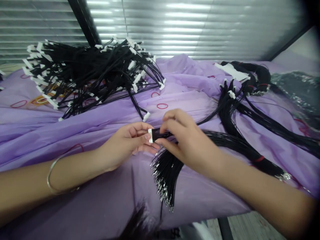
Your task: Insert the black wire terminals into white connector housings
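Observation:
Between thumb and fingers, my left hand (136, 138) grips a small white connector (150, 136). Several black wires (158, 134) run out of its right side toward my right hand (183, 133). The right hand is curled over those wires just beside the connector, thumb below and fingers above; its fingertips are partly hidden, so whether it pinches a wire is unclear. Below it, a loose bundle of black wires with silver terminals (166, 180) fans out over the cloth. Another bundle, tied with a red band (258, 159), stretches to the right behind my right forearm.
A large heap of black cables with white connectors (95, 73) lies at the back left. More wire bundles (226, 110) and a clear plastic bag (297, 93) are at the right. Red rubber bands (162, 106) are scattered on the purple cloth (100, 206). Blinds hang behind.

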Demonstrator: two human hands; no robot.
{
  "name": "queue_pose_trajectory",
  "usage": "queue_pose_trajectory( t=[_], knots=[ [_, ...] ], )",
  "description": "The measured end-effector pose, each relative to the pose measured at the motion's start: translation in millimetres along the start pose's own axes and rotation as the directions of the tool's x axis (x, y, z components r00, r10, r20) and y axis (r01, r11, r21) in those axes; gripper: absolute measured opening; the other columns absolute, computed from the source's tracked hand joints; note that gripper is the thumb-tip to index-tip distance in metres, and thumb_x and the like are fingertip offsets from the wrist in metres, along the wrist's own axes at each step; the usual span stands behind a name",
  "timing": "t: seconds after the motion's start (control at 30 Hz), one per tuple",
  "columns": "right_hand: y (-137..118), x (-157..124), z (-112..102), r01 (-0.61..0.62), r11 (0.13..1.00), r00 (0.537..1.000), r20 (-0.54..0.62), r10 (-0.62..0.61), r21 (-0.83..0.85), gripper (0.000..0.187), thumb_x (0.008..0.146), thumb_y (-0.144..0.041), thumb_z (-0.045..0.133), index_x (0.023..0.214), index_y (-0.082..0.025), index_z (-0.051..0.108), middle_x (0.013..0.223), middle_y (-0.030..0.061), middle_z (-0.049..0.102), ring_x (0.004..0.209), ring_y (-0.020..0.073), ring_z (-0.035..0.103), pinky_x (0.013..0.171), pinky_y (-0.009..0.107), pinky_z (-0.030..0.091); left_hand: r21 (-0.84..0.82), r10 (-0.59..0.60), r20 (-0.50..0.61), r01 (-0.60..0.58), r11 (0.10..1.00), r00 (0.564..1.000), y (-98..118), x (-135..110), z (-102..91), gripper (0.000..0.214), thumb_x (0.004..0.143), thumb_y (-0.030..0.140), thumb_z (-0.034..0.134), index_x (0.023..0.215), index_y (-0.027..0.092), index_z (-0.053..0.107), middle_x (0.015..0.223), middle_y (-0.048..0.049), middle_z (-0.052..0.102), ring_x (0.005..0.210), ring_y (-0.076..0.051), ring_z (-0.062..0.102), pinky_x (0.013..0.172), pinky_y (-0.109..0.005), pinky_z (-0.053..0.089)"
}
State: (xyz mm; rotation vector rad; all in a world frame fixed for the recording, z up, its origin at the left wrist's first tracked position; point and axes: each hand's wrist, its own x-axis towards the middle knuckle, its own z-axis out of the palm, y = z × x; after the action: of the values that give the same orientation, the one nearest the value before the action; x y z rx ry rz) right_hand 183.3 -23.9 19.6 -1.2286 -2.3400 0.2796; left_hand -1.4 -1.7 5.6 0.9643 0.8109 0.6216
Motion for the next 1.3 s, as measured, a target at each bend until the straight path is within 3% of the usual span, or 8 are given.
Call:
queue_pose_trajectory(
  t=[0.1, 0.23, 0.43, 0.63, 0.83, 0.97, 1.13, 1.3],
  knots=[
    [11, 2, -14, 0.029, 0.982, 0.998, 0.068, -0.017, -0.188, 0.042, 0.077, -0.025, 0.061, 0.114, -0.009, 0.049, 0.115, 0.0164, 0.053, 0.107, 0.0288, 0.046, 0.089, 0.041, 0.036, 0.136, 0.153, 0.021, -0.154, 0.979, 0.988, 2, -8, 5.1, 0.012, 0.082, 0.015, 0.058, 0.094, 0.016, 0.057, 0.072, -0.0017, 0.067, 0.067, -0.015, 0.067, 0.063, -0.026, 0.054],
    [18, 6, -17, 0.026, 0.918, 0.972, 0.226, 0.070, -0.395, 0.016, 0.082, -0.012, 0.049, 0.091, -0.013, 0.061, 0.082, 0.0084, 0.062, 0.085, 0.0258, 0.054, 0.080, 0.039, 0.035, 0.335, 0.322, -0.004, -0.302, 0.892, 0.947, 6, -17, 11.4, 0.011, 0.079, 0.015, 0.061, 0.089, 0.017, 0.064, 0.105, -0.0050, 0.065, 0.095, -0.015, 0.062, 0.088, -0.024, 0.045],
    [15, 4, -5, -0.066, 0.902, 0.989, 0.092, 0.115, -0.427, 0.023, 0.084, -0.011, 0.044, 0.095, -0.016, 0.063, 0.081, 0.0089, 0.057, 0.083, 0.0254, 0.049, 0.074, 0.036, 0.033, -0.034, 0.021, -0.120, -0.025, 0.999, 0.993, 4, -10, 12.4, 0.010, 0.077, 0.022, 0.066, 0.085, 0.016, 0.063, 0.093, -0.0037, 0.066, 0.081, -0.016, 0.064, 0.078, -0.029, 0.051],
    [17, 3, 0, -0.074, 0.924, 0.989, 0.090, 0.116, -0.375, 0.026, 0.084, -0.009, 0.042, 0.097, -0.015, 0.063, 0.082, 0.0090, 0.055, 0.083, 0.0240, 0.047, 0.075, 0.035, 0.033, -0.171, -0.276, -0.052, 0.264, 0.949, 0.960, 7, -5, 9.0, 0.014, 0.074, 0.015, 0.068, 0.087, 0.012, 0.064, 0.078, -0.0075, 0.070, 0.068, -0.014, 0.066, 0.069, -0.024, 0.054],
    [12, 2, -12, 0.108, 0.955, 0.993, 0.071, -0.092, -0.275, 0.020, 0.080, -0.018, 0.054, 0.099, -0.014, 0.061, 0.098, 0.0118, 0.051, 0.092, 0.0241, 0.045, 0.081, 0.037, 0.036, -0.246, -0.150, -0.090, 0.124, 0.961, 0.985, 3, -3, 4.0, 0.020, 0.073, 0.000, 0.063, 0.088, 0.013, 0.066, 0.081, -0.0036, 0.070, 0.084, -0.017, 0.067, 0.090, -0.030, 0.049],
    [7, -1, -24, 0.315, 0.928, 0.935, 0.232, -0.267, -0.201, 0.014, 0.086, -0.018, 0.049, 0.082, -0.015, 0.062, 0.084, 0.0066, 0.053, 0.079, 0.0183, 0.046, 0.076, 0.033, 0.037, -0.221, -0.115, -0.100, 0.091, 0.971, 0.988, 0, -2, 3.9, 0.019, 0.075, 0.003, 0.062, 0.091, 0.013, 0.066, 0.092, -0.0053, 0.069, 0.085, -0.015, 0.066, 0.086, -0.027, 0.050],
    [9, -3, -17, 0.306, 0.926, 0.904, 0.371, -0.210, -0.223, 0.010, 0.083, -0.019, 0.055, 0.080, -0.017, 0.063, 0.081, 0.0053, 0.052, 0.078, 0.0192, 0.045, 0.074, 0.034, 0.038, -0.189, -0.108, -0.110, 0.086, 0.978, 0.988, -1, -2, 4.2, 0.017, 0.076, 0.005, 0.063, 0.091, 0.012, 0.066, 0.094, -0.0062, 0.069, 0.085, -0.014, 0.065, 0.087, -0.026, 0.049],
    [3, -4, -16, 0.250, 0.959, 0.927, 0.319, -0.197, -0.136, 0.012, 0.086, -0.013, 0.046, 0.086, -0.013, 0.057, 0.090, 0.0082, 0.053, 0.084, 0.0185, 0.047, 0.078, 0.033, 0.039, -0.179, -0.088, -0.125, 0.065, 0.982, 0.988, 0, -2, 4.0, 0.016, 0.076, 0.006, 0.064, 0.088, 0.014, 0.068, 0.093, -0.0029, 0.069, 0.086, -0.012, 0.064, 0.088, -0.024, 0.049]
  ],
)
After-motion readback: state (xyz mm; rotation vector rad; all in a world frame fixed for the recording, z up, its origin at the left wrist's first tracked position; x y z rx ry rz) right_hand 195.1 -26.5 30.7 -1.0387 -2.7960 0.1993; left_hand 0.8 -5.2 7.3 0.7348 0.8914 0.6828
